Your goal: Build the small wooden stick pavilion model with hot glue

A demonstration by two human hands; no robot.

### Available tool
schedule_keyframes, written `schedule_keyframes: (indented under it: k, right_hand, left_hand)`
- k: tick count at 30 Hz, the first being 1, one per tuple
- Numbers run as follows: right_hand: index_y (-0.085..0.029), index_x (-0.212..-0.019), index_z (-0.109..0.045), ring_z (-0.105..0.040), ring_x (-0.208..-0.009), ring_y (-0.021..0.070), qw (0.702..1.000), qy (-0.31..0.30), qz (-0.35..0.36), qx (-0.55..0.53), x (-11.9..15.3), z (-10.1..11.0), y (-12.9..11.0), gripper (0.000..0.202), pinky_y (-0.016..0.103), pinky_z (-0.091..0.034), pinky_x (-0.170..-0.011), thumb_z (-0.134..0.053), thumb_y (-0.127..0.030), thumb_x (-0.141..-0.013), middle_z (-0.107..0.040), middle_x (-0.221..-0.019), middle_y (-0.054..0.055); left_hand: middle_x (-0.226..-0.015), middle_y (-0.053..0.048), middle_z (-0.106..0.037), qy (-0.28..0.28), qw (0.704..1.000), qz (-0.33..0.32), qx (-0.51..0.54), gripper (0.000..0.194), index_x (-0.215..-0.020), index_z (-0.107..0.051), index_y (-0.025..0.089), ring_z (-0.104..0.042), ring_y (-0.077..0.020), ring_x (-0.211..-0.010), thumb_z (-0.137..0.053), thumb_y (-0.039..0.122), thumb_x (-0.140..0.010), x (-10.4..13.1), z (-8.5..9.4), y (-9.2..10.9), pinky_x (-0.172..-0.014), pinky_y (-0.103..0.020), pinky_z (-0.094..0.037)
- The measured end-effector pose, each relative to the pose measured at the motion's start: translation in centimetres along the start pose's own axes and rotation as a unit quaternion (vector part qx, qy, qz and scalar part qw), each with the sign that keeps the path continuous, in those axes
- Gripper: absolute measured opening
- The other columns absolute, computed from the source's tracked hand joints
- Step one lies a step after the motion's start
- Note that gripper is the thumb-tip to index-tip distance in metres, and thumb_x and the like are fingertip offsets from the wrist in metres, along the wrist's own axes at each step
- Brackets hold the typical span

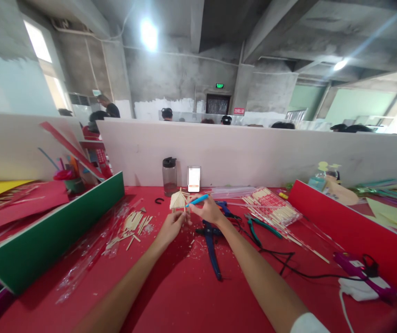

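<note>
A small model pavilion (177, 200) of pale wooden sticks, with a sloped roof, stands at the middle of the red table. My left hand (173, 225) is closed at its lower front, the fingertips pinching one of its posts or its base; which of the two is hidden. Held like a writing tool, a slim blue pen (198, 200) is in my right hand (208, 210), its tip touching or very close to the model's right front. Below my right hand lies a dark blue hot glue gun (212, 249). Wood crumbs are scattered beneath both hands.
Loose cut sticks (134, 224) lie to the left, bagged sticks (274, 206) to the right. Green-handled pliers (262, 227) rest near a black cable. A bottle (169, 176) and a phone (194, 179) stand at the back. Green (56, 236) and red (351, 231) dividers flank the space.
</note>
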State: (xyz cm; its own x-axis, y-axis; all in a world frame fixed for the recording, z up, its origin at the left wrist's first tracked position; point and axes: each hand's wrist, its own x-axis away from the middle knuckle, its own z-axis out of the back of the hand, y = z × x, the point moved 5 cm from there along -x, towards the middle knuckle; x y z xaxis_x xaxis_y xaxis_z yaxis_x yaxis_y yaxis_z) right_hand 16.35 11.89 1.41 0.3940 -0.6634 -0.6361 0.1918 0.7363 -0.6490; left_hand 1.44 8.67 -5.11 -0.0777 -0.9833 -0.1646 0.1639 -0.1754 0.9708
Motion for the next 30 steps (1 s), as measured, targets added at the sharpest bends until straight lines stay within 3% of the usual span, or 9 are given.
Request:
schedule_keyframes:
  k: [4, 7, 12, 18, 23, 30]
  right_hand:
    - [-0.02, -0.091, -0.071, -0.065, -0.08, 0.0177, 0.997, 0.021, -0.033, -0.064, -0.2, 0.9, 0.4, 0.018, 0.031, -0.051, -0.078, -0.061, -0.033, -0.084, -0.07, -0.085, 0.004]
    - [-0.021, -0.095, -0.072, -0.064, -0.078, 0.017, 0.997, 0.035, -0.044, -0.054, -0.5, 2.6, 0.7, 0.021, 0.029, -0.05, -0.076, -0.059, -0.035, -0.087, -0.07, -0.085, 0.004]
    - [-0.021, -0.105, -0.071, -0.065, -0.075, 0.0167, 0.995, -0.049, -0.032, 0.082, -0.1, 4.2, 2.7, 0.025, 0.028, -0.049, -0.074, -0.05, -0.026, -0.091, -0.072, -0.087, 0.004]
    - [-0.022, -0.103, -0.071, -0.067, -0.087, 0.0223, 0.948, -0.16, -0.057, 0.269, 1.9, 2.1, 6.1, 0.028, 0.029, -0.046, -0.077, -0.068, -0.013, -0.076, -0.074, -0.096, 0.007]
    - [-0.022, -0.102, -0.07, -0.066, -0.094, 0.0237, 0.931, -0.172, -0.086, 0.309, 2.5, 1.0, 6.7, 0.028, 0.028, -0.044, -0.082, -0.071, -0.014, -0.075, -0.074, -0.099, 0.008]
    - [-0.02, -0.105, -0.066, -0.065, -0.097, 0.0226, 0.92, -0.188, -0.106, 0.327, 2.8, 0.8, 7.1, 0.024, 0.028, -0.043, -0.082, -0.066, -0.017, -0.081, -0.072, -0.102, 0.009]
  left_hand:
    - [-0.074, -0.008, -0.073, 0.002, 1.0, 0.001, -0.001, 0.052, -0.083, -0.066, 0.015, -0.058, -0.0165, -0.055, -0.055, 0.066, -0.078, -0.1, 0.1, -0.3, -0.052, -0.026, -0.039]
    - [-0.075, -0.009, -0.073, -0.006, 1.0, -0.004, -0.005, 0.052, -0.082, -0.067, 0.014, -0.06, -0.0167, -0.056, -0.057, 0.064, -0.077, -0.2, 0.1, -0.4, -0.056, -0.027, -0.043]
    - [-0.072, -0.01, -0.073, -0.04, 0.998, 0.004, -0.046, 0.049, -0.07, -0.065, 0.014, -0.061, -0.0173, -0.054, -0.065, 0.063, -0.072, -0.4, 0.5, -0.4, -0.056, -0.028, -0.044]
    - [-0.065, -0.009, -0.072, -0.13, 0.985, 0.07, -0.089, 0.049, -0.071, -0.066, 0.015, -0.06, -0.0157, -0.048, -0.067, 0.064, -0.07, 0.3, 0.9, -0.4, -0.05, -0.025, -0.041]
    - [-0.054, -0.006, -0.067, -0.214, 0.96, 0.082, -0.162, 0.048, -0.063, -0.07, 0.017, -0.057, -0.0161, -0.046, -0.067, 0.065, -0.07, 1.1, 1.2, 0.4, -0.05, -0.026, -0.042]
    - [-0.054, -0.002, -0.06, -0.312, 0.911, 0.068, -0.26, 0.058, -0.067, -0.066, 0.015, -0.051, -0.0127, -0.049, -0.054, 0.07, -0.078, 2.1, 1.1, 0.8, -0.05, -0.023, -0.035]
